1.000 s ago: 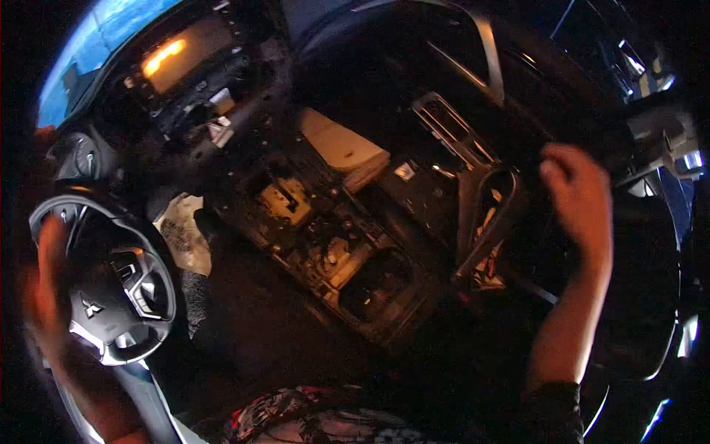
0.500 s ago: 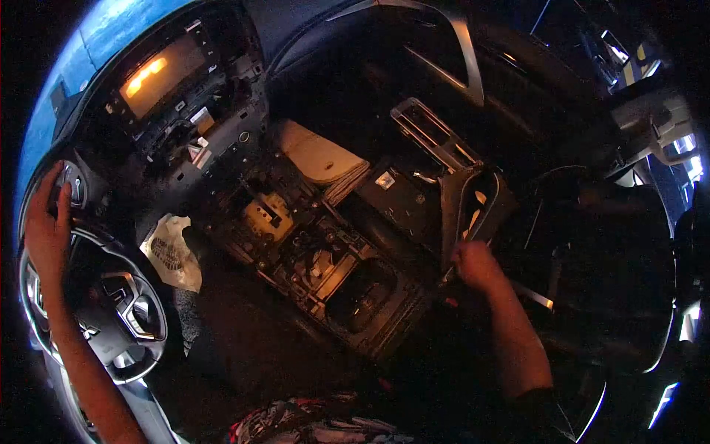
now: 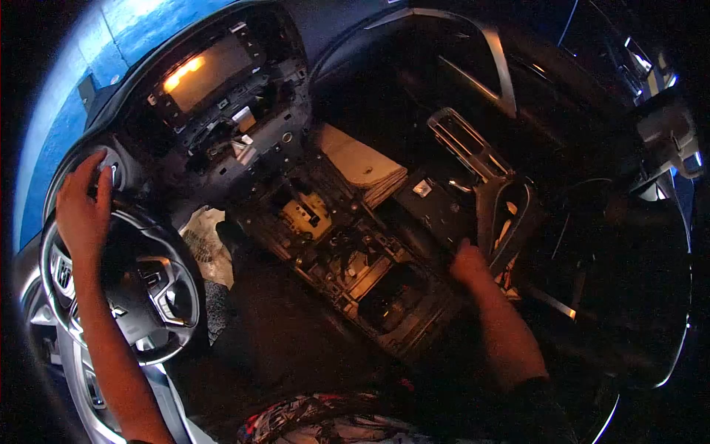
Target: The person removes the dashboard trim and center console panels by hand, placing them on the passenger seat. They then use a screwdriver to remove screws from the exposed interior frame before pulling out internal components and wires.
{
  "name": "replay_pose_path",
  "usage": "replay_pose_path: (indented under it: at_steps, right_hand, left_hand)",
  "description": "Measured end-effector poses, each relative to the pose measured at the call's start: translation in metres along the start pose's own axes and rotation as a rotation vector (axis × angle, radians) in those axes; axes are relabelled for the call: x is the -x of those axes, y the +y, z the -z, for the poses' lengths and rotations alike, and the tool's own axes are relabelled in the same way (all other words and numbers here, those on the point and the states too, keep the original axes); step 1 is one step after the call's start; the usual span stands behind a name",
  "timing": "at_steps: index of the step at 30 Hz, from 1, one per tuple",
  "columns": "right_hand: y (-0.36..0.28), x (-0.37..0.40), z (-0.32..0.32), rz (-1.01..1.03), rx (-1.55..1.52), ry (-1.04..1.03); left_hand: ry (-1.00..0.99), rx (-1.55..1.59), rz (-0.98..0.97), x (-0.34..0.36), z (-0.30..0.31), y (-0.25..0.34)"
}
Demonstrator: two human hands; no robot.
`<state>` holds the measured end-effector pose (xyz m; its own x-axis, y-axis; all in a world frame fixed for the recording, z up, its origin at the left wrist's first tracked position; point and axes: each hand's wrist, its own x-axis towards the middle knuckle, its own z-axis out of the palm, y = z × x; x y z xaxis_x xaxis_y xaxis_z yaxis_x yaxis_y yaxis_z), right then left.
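My left hand (image 3: 87,206) reaches over the top of the steering wheel (image 3: 194,259), its fingers stretched and apart by the instrument cluster (image 3: 117,172). My right hand (image 3: 472,265) is above the passenger side, just left of a curved trim panel (image 3: 488,214) that leans there. Its fingers look curled. Darkness hides what they hold, if anything, and whether they touch the panel. Between my arms lies the stripped centre console (image 3: 403,325), its inner frame and yellowish shifter plate (image 3: 310,214) exposed.
The dashboard centre is opened up below a lit screen (image 3: 207,81). Brown sheets (image 3: 359,159) lie beside the console. A long trim frame (image 3: 458,140) rests further right. A pale, printed floor sheet (image 3: 207,244) is in the driver's footwell.
The whole view has shifted, so the cabin appears further right. My right hand has moved left relative to the curved trim panel. My left hand stays at the wheel's top.
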<state>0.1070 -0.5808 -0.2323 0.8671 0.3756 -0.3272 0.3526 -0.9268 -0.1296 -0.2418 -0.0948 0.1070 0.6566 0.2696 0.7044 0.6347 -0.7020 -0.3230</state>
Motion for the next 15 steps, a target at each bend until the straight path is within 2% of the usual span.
replay_pose_path:
  at_steps: [1, 4, 7, 10, 13, 15]
  right_hand:
    - [0.005, -0.002, -0.001, 0.019, 0.004, 0.018]
    - [0.008, -0.017, 0.002, 0.018, 0.050, -0.169]
    - [-0.004, 0.009, 0.017, 0.019, -0.072, -0.071]
    - [0.008, 0.004, -0.001, 0.082, -0.005, 0.017]
    - [0.029, -0.007, -0.015, 0.166, 0.054, -0.059]
    - [0.034, 0.004, -0.011, 0.294, 0.137, -0.036]
  left_hand:
    - [-0.013, 0.026, 0.015, 0.000, 0.001, 0.000]
    - [0.056, 0.047, -0.038, 0.000, -0.003, 0.001]
    - [0.042, 0.015, -0.014, -0.001, 0.004, 0.006]
    - [0.033, 0.048, 0.001, -0.001, 0.000, 0.004]
    - [0.009, 0.055, 0.034, 0.000, 0.002, 0.008]
    - [0.002, 0.024, 0.037, -0.001, 0.003, 0.008]
